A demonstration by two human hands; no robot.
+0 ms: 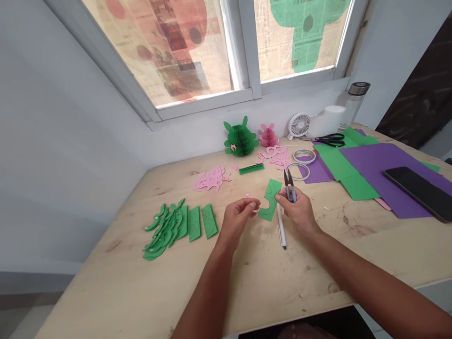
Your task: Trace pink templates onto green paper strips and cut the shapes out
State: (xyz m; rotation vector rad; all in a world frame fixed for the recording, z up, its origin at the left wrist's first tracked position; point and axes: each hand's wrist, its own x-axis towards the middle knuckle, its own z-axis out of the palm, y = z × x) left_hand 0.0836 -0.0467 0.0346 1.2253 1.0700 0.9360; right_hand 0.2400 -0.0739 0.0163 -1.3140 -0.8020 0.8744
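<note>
My right hand is closed around a pair of blue-handled thread snips, blades pointing up. Its thumb and index finger also pinch the edge of a green paper piece, which has pencil curves and a rounded notch cut in its left side. My left hand has its fingertips pressed together beside that notch; what they hold, if anything, is too small to tell. Bits of pink paper show behind the left fingers. Below the green piece, a white pen lies on the wooden table.
To the left are green cut-outs and marked green strips. Pink scraps, tape rolls and honeycomb paper figures sit farther back. Purple sheets, a phone, black scissors and a fan are right.
</note>
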